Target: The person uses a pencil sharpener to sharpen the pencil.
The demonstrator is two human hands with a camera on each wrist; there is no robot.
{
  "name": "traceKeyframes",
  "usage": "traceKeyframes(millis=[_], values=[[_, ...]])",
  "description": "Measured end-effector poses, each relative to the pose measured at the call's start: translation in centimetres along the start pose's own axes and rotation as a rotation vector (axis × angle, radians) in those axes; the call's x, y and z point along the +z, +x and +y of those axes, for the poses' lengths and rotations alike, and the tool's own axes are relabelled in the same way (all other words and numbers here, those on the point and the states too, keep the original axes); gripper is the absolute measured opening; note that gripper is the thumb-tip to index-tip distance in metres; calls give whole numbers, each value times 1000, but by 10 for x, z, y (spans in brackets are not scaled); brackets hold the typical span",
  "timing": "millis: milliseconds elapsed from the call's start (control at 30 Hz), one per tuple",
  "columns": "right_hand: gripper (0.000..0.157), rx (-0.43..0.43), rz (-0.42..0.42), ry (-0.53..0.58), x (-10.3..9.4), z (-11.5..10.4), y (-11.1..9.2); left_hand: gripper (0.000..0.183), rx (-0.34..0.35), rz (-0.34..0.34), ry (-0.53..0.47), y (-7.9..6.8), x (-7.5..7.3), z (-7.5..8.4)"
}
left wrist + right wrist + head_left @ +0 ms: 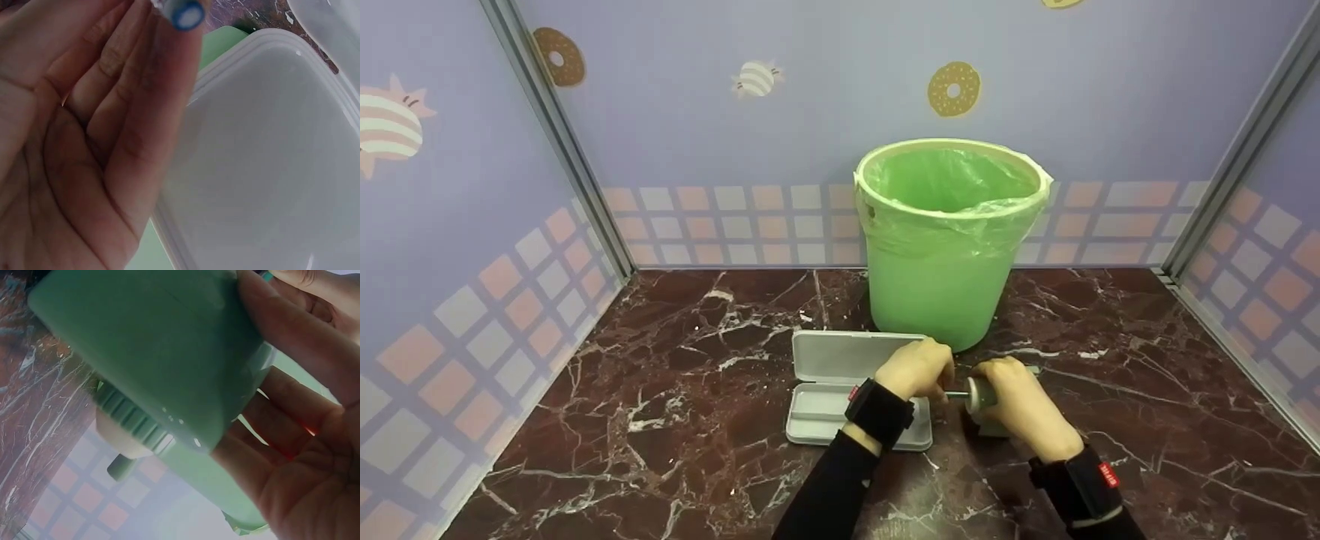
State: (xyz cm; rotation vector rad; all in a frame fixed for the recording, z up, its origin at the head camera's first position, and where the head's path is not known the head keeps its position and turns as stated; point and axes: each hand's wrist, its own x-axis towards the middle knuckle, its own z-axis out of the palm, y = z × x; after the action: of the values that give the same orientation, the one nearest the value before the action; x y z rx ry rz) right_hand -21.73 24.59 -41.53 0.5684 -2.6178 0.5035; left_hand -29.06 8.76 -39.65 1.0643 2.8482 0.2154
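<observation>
My left hand pinches a slim pencil in its fingertips. In the left wrist view the pencil's blue-ringed end shows above the fingers. The other end meets the pale round face of a green hand-crank pencil sharpener. My right hand grips that sharpener around its body. The right wrist view shows its smooth green side, a ribbed band, a beige part and a small dark green knob. Whether the pencil's tip is inside is hidden. An open white pencil case lies under and beside my left hand.
Behind the hands stands a green bucket-shaped bin with a clear plastic liner. Dark red marble-patterned tabletop runs around everything. Patterned panels close off the back and both sides.
</observation>
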Motion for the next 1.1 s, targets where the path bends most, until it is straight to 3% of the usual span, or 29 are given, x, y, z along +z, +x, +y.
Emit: traceKeyframes(millis=[400, 1100], values=[[41, 13, 1, -17, 2, 0, 0, 18, 2, -25, -18, 0, -1, -3], [32, 23, -17, 2, -1, -5, 1, 17, -2, -36, -12, -4, -3, 0]])
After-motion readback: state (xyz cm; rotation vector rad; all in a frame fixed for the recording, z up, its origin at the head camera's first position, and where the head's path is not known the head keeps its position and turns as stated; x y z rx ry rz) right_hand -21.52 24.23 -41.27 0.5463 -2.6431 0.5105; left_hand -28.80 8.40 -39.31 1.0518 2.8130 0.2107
